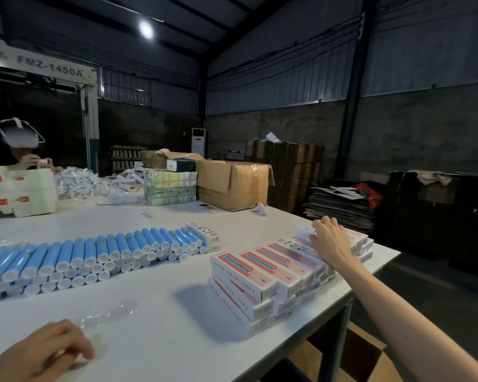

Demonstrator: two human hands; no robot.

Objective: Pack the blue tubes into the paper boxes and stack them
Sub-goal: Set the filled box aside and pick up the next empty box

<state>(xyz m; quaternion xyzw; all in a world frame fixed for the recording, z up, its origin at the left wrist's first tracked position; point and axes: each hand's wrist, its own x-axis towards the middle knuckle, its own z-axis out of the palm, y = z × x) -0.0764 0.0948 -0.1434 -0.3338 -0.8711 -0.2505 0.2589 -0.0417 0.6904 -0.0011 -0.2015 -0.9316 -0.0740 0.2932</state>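
At right centre of the frame, right hand (330, 241) lies bent-fingered on the paper boxes (246, 271) (pressing or gripping, cannot tell); left hand (44, 351), lower left, pinches a clear wrapper (108, 315). Blue tubes (94, 252) lie left-centre, long axes pointing away, nearer the left hand.
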